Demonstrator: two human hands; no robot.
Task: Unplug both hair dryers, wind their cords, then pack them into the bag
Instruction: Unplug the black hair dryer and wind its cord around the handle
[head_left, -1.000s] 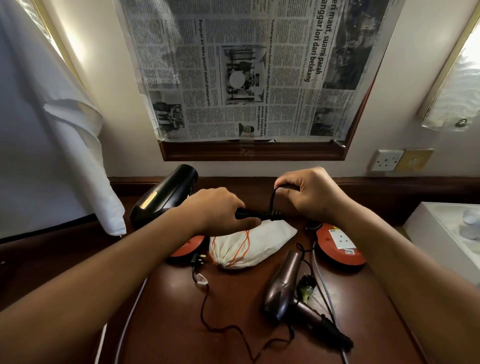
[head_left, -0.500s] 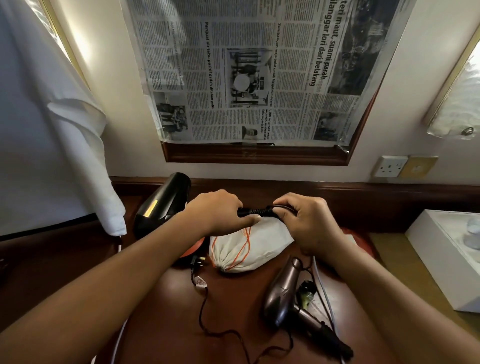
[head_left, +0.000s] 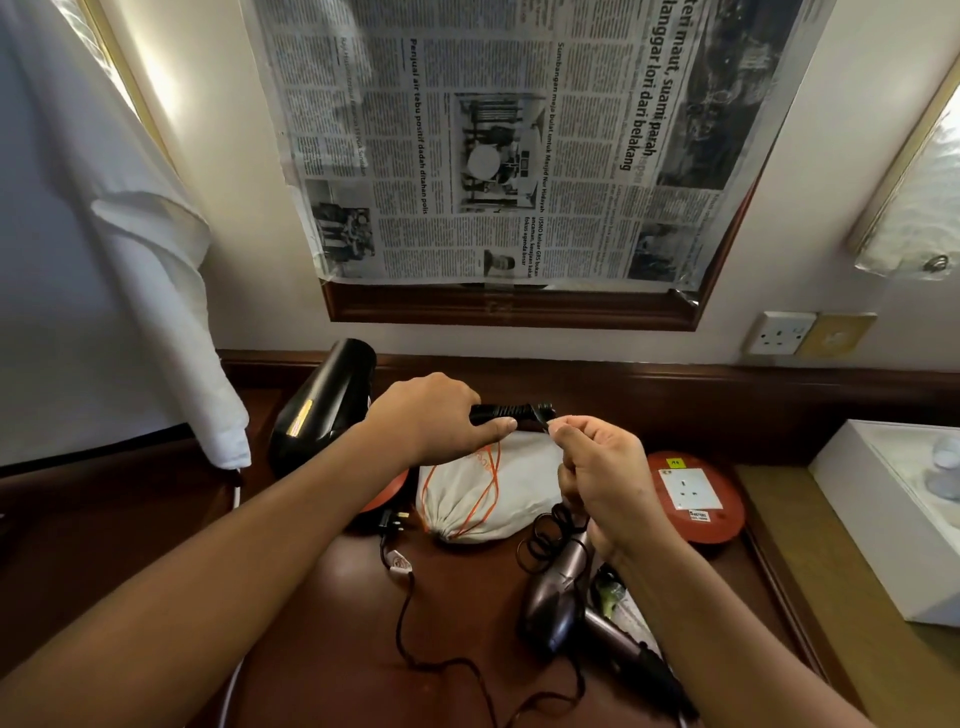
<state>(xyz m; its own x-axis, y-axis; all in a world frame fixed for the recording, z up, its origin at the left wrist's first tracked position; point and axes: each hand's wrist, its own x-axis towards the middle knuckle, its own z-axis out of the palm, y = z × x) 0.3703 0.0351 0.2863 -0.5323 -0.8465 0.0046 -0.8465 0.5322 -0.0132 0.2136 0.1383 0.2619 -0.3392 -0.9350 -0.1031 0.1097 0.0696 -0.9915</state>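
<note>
Left hand wrapped around handle of black dryer, held above table. Right hand pinching its cord just beside handle end, coils hanging below. White bag lying under both hands. Brown dryer lying on table near right wrist. Plug left of bag.

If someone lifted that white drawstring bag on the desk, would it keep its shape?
Probably not. The white bag looks like soft, creased cloth, so it would likely sag. Its orange drawstring lies loose and would dangle. It seems light.
</note>
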